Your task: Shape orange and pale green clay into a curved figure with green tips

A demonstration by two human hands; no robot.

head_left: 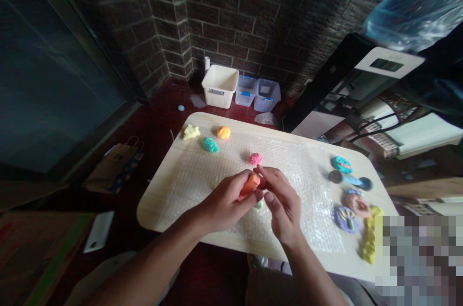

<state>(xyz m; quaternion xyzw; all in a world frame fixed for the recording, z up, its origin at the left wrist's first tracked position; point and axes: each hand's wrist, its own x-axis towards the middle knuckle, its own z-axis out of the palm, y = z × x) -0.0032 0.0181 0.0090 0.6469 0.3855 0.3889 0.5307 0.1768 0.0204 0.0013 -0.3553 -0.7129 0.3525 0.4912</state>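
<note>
While the left hand [228, 200] grips orange clay [251, 183], right hand [285, 202] half-open, tubs [244, 100] stand beyond, contents unclear.

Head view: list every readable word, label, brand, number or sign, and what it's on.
None readable.
Paper bag: dark printed mark, too blurred to read.
Cardboard box: reddish marks, too blurred.
Black machine's display panel: dark screen, no legible characters.
White patch on a clear bin: no legible text.

bare hands [229, 202] and bare forearms [159, 257], with slender fingers [278, 178].
</note>
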